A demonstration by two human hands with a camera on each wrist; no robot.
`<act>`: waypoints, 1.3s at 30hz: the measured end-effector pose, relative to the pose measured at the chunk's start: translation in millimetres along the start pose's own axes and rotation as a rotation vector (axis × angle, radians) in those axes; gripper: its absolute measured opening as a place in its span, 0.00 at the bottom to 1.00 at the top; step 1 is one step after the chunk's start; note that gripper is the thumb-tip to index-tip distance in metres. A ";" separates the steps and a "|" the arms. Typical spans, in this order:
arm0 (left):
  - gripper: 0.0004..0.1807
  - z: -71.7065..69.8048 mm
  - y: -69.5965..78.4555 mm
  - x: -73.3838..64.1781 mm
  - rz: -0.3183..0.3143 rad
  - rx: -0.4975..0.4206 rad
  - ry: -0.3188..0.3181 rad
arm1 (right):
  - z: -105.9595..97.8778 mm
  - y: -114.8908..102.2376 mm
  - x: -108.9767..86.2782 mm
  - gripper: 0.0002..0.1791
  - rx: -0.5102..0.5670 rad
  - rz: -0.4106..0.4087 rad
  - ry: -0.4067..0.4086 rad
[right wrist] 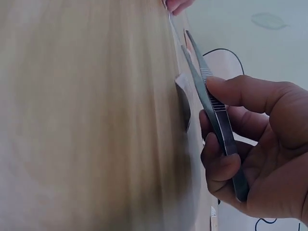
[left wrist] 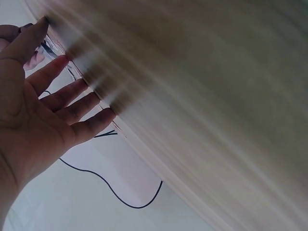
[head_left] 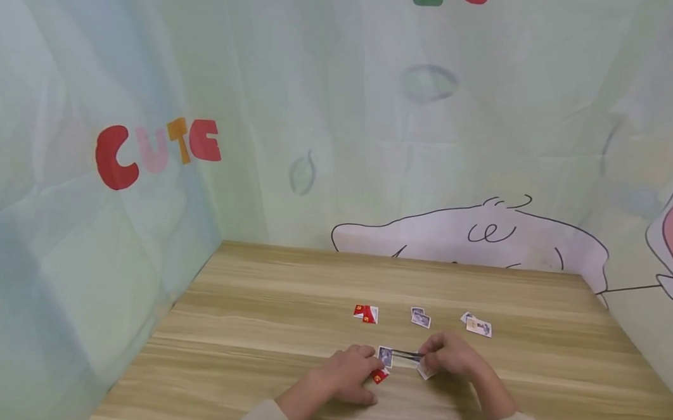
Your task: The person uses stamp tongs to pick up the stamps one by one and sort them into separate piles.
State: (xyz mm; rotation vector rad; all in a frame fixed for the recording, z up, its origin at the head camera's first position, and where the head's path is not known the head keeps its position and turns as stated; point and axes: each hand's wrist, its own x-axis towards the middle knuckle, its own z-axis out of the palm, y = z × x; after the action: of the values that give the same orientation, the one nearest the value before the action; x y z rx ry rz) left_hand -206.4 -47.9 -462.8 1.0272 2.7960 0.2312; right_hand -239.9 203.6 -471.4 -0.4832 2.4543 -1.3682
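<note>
My right hand (head_left: 450,354) holds a pair of dark metal tweezers (right wrist: 219,109) between thumb and fingers. The tweezers' prongs point left and reach the right edge of a small picture card (head_left: 385,356); whether they grip it I cannot tell. My left hand (head_left: 346,374) rests on the table with fingers extended, its fingertips at that card and at a red card (head_left: 381,376) just below it. Beneath the right hand lies another small card (head_left: 424,370), partly covered; its end curls up from the table in the right wrist view.
Farther back on the wood-grain table (head_left: 264,282) lie three small overlapping groups: red cards (head_left: 370,314), grey picture cards (head_left: 420,318) and pale cards (head_left: 479,326). A printed cloth backdrop (head_left: 330,108) stands around the table's back and sides.
</note>
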 end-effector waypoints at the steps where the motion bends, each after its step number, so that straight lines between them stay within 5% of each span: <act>1: 0.28 0.1 -0.1 0.2 0.004 0.001 0.002 | -0.4 0.2 1.0 0.10 -0.004 0.007 0.006; 13: 0.24 -0.8 -3.9 -2.5 0.050 -0.009 0.001 | -10.9 5.0 18.1 0.07 -0.163 -0.052 -0.019; 24: 0.24 -0.5 -7.3 -0.8 0.039 -0.061 -0.008 | -12.5 5.0 18.7 0.08 -0.142 -0.066 -0.062; 39: 0.24 -1.4 -5.6 -1.2 0.053 -0.003 -0.010 | -15.6 8.7 15.3 0.08 -0.121 -0.054 -0.056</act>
State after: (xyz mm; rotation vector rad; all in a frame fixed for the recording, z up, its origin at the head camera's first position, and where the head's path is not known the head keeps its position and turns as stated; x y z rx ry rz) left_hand -209.3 -53.1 -462.4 1.1000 2.7606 0.2361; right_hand -261.3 213.3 -472.3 -0.6120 2.5053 -1.2139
